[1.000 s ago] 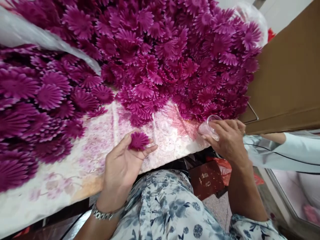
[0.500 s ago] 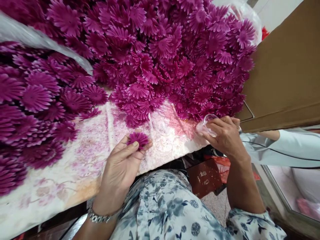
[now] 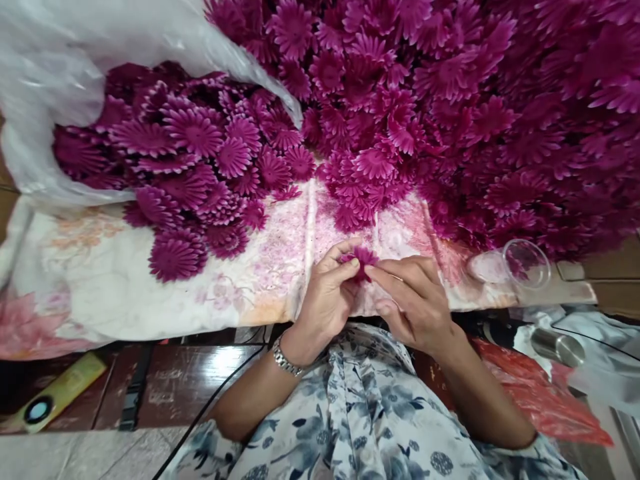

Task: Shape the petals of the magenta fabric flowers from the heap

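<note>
My left hand [image 3: 327, 300] and my right hand [image 3: 413, 300] meet at the table's near edge, both pinching one small magenta fabric flower [image 3: 361, 257] between fingertips. The flower is partly hidden by my fingers. A clear plastic cup [image 3: 520, 263] lies on its side on the cloth to the right of my right hand, apart from it. A big heap of the same magenta flowers [image 3: 425, 100] covers the far half of the table.
A stained white cloth [image 3: 125, 300] covers the table. A clear plastic bag [image 3: 75, 60] spilling flowers lies at the far left. A metal cylinder [image 3: 555, 347] and red plastic [image 3: 540, 393] sit low right. A yellow tool [image 3: 55, 397] rests on the dark bench at lower left.
My right hand let go of the clear cup and came left to join the left hand on the flower. The view swung right, showing the bag at left.
</note>
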